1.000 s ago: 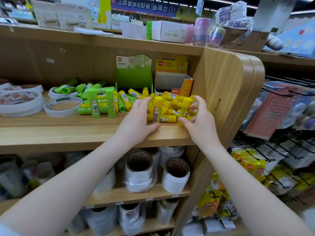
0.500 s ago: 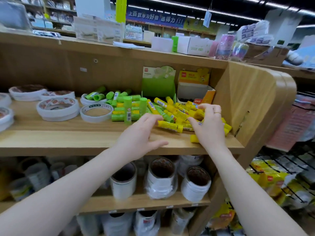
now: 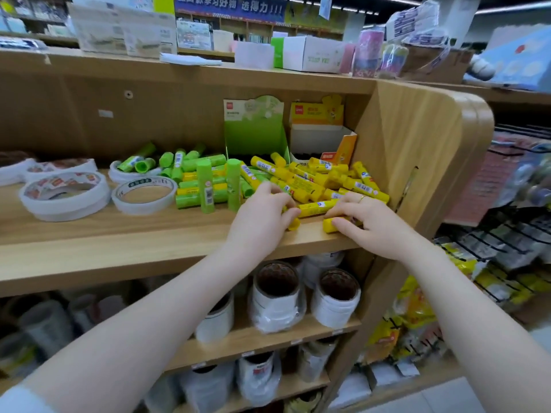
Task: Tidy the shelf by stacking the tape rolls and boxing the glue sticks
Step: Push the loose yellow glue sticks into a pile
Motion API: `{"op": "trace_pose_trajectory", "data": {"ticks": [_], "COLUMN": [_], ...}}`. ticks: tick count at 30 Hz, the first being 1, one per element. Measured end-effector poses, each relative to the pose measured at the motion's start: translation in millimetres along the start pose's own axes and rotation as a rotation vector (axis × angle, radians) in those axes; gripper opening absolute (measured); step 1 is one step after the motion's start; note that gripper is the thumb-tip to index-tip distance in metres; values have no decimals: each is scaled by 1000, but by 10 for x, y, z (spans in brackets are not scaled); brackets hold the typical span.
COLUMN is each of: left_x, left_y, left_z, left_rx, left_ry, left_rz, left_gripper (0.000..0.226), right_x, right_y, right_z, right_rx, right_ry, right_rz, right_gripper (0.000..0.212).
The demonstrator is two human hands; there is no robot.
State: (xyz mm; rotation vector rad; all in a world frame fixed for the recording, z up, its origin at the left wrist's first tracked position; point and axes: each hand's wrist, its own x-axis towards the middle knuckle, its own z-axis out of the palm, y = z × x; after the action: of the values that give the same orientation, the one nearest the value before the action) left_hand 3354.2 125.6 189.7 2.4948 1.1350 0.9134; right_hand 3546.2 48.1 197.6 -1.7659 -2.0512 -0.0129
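Several yellow glue sticks (image 3: pixel 310 181) lie heaped on the wooden shelf (image 3: pixel 149 234) at the right, several green glue sticks (image 3: pixel 202 186) beside them at the left, two of them upright. Behind the heaps stand an open green box (image 3: pixel 255 138) and an open yellow box (image 3: pixel 323 135). White tape rolls (image 3: pixel 144 195) lie flat further left. My left hand (image 3: pixel 262 219) curls its fingers around yellow sticks at the heap's front. My right hand (image 3: pixel 369 223) pinches a yellow stick (image 3: pixel 328 226) near the shelf edge.
The shelf's rounded wooden side panel (image 3: pixel 417 150) closes off the right. Large wrapped tape rolls (image 3: pixel 277 293) fill the lower shelf. Boxes and papers (image 3: pixel 310 55) sit on the top shelf. Hanging packets (image 3: pixel 507 204) crowd the rack at far right.
Both hands have drawn back from the heap toward the shelf's front edge and closed on yellow sticks. The upright yellow sticks seen earlier now lie down.
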Motion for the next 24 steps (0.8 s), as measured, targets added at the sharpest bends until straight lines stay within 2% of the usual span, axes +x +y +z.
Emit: {"op": "trace_pose_trajectory", "data": {"ticks": [4, 9, 12, 14, 19, 22, 24], "left_x": [40, 114, 109, 75, 73, 48, 2], "left_y": [166, 306, 367, 405, 459, 456, 466], "left_z": [44, 10, 5, 5, -51, -48, -45], "left_rx": [9, 6, -36, -36, 177, 128, 21], "left_ry": [-31, -77, -95, -105, -139, -96, 14], "left_rz": [-94, -284, -363, -379, -371, -334, -285], "left_gripper": [21, 53, 59, 59, 44, 53, 62], "right_x": [1, 241, 321, 311, 247, 205, 201], "right_y": [36, -29, -18, 10, 90, 104, 100], "right_z": [-28, 74, 120, 139, 91, 89, 103], "right_rx": [-10, -37, -114, -124, 9, 164, 186], "right_ry": [-65, -13, 9, 25, 93, 147, 151], "right_rz": [-54, -25, -44, -41, 12, 83, 90], "right_gripper": [26, 42, 43, 43, 39, 35, 35]}}
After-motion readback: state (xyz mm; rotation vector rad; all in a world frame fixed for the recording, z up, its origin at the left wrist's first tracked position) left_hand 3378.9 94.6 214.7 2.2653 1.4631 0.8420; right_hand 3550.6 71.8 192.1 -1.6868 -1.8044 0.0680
